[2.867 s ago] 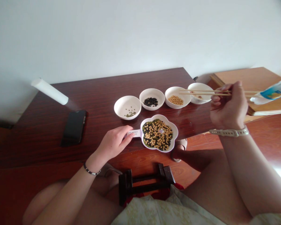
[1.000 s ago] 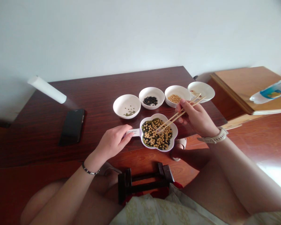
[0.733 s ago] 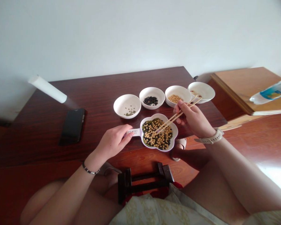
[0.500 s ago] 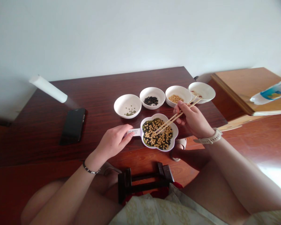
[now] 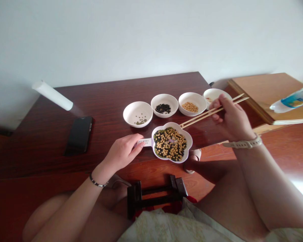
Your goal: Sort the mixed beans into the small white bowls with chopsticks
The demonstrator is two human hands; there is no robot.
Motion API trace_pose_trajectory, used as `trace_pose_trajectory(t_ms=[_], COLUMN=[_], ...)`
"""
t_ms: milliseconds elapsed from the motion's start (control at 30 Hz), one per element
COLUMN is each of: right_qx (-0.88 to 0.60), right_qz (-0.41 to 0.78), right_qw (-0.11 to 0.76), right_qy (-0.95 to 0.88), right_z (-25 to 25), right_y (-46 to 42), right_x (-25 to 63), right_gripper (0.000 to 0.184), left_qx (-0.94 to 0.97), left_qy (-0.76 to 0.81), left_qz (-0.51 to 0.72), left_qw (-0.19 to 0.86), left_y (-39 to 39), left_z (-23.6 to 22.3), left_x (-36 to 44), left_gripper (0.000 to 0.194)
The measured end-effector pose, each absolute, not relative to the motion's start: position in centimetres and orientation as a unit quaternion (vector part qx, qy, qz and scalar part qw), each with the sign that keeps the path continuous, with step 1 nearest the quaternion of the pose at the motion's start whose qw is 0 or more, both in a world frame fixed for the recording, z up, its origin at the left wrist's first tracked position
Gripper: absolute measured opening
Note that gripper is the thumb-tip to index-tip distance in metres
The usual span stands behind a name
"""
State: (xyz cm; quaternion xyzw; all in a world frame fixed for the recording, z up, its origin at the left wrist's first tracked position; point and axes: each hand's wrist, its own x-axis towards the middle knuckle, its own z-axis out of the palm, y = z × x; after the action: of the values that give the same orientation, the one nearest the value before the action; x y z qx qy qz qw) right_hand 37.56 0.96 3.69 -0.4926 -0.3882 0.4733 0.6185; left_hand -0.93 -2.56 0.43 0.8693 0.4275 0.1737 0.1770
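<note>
A flower-shaped white dish (image 5: 189,139) full of mixed yellow, black and green beans sits at the table's near edge. My left hand (image 5: 122,153) pinches its short handle. My right hand (image 5: 231,117) grips a pair of wooden chopsticks (image 5: 204,114); their tips hang just above the dish's far right rim. I cannot make out whether a bean is between the tips. Behind the dish stands a row of white bowls: one with a few green beans (image 5: 137,114), one with black beans (image 5: 164,105), one with yellow beans (image 5: 192,103), and a fourth bowl (image 5: 210,94) partly hidden by my right hand.
On the dark wooden table (image 5: 111,101) lie a black phone (image 5: 79,134) at the left and a white tube (image 5: 53,95) at the far left edge. A lighter wooden board (image 5: 270,90) with a plastic bottle (image 5: 291,101) is at the right. A small dark stool (image 5: 156,195) stands by my knees.
My right hand has lifted the chopsticks out of the mixed beans and drawn back to the right. The left hand and the dish have stayed put.
</note>
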Motion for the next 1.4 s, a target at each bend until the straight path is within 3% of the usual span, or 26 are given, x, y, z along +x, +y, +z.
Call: trace_pose_trajectory(t_ms=[100,300,600,900,1400], right_qx=[-0.489,-0.483,-0.504,-0.543,-0.517], right_qz=[0.372,0.335,0.316,0.371,0.352], right_qw=[0.704,0.732,0.713,0.587,0.618], right_qy=[-0.357,-0.345,-0.372,-0.472,-0.477], right_z=[3.6,2.5,3.1,3.2,4.1], right_y=[1.8,2.3,1.7,0.3,0.2], right_x=[40.1,42.3,38.9,35.7,34.0], right_gripper=[0.035,0.033,0.037,0.045,0.046], left_qx=[0.871,0.872,0.868,0.867,0.867], left_qy=[0.426,0.428,0.436,0.431,0.43], left_qz=[0.17,0.169,0.148,0.169,0.17], left_qw=[0.174,0.169,0.186,0.184,0.185], left_y=[-2.6,-2.6,-2.7,-2.6,-2.6], left_z=[0.4,0.2,0.8,0.6,0.5], left_x=[-1.0,-1.1,-0.9,-1.0,-1.0], left_gripper=[0.026,0.026,0.028,0.027,0.026])
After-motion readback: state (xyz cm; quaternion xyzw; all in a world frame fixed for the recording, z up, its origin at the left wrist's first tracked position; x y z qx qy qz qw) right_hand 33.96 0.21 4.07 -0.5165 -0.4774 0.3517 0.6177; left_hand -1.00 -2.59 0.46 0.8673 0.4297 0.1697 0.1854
